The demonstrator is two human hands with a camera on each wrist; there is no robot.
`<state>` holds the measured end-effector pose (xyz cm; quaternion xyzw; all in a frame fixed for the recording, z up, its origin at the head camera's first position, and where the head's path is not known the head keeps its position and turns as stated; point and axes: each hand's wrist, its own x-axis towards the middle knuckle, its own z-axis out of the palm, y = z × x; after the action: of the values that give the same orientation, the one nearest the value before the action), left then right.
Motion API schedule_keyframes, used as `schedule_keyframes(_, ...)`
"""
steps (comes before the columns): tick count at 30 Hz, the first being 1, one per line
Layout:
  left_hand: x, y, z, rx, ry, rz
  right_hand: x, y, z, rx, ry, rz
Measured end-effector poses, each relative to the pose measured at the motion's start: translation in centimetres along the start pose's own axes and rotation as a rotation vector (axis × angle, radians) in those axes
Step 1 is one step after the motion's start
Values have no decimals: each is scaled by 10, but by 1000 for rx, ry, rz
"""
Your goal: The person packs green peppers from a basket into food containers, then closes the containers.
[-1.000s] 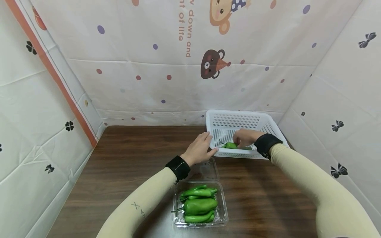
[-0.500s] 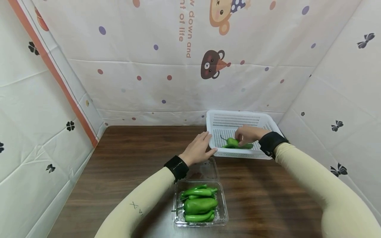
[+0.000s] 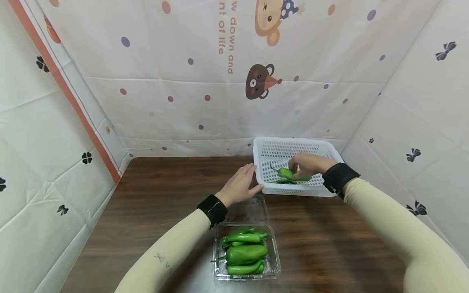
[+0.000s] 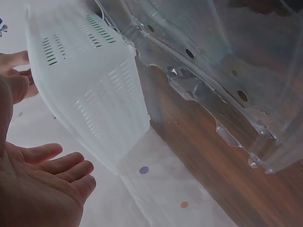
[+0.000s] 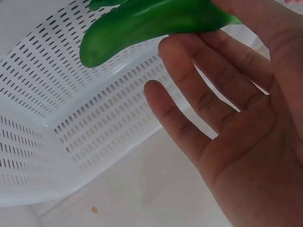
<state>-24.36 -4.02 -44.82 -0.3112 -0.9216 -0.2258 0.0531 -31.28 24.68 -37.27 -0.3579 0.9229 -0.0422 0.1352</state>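
Observation:
My right hand [image 3: 308,163] reaches into the white slotted basket [image 3: 258,173] and pinches a large green pepper [image 3: 285,173] between thumb and fingertips. In the right wrist view this pepper [image 5: 142,29] slants over the basket floor, its blunt tip pointing left. A thinner green pepper [image 3: 284,182] lies below it at the basket's near wall. Fingers extended, my left hand [image 3: 237,187] is at the basket's left rim. The left wrist view shows its palm [image 4: 45,189] beside the basket's outer wall [image 4: 104,113].
A clear plastic clamshell box [image 3: 275,266] on the brown wooden table [image 3: 329,244] holds several green peppers [image 3: 246,254]. Its lid [image 3: 256,209] lies folded back towards the basket, under my left forearm's reach. Patterned sheeting [image 3: 165,118] rises behind and at both sides.
My right hand has moved slightly up and right, and more of the pepper it pinches now shows, apart from the thinner one. The left hand stays by the basket rim.

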Motion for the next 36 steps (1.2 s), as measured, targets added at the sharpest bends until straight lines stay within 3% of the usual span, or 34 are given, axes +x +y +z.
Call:
schedule_keyframes(13,-14,1,-6,-13,22,3,-11,-15,-3,-11,54,-1)
schedule_keyframes(36,-56,2,-20,-39,62,43,-31,-65,-6,-66,202,-149)
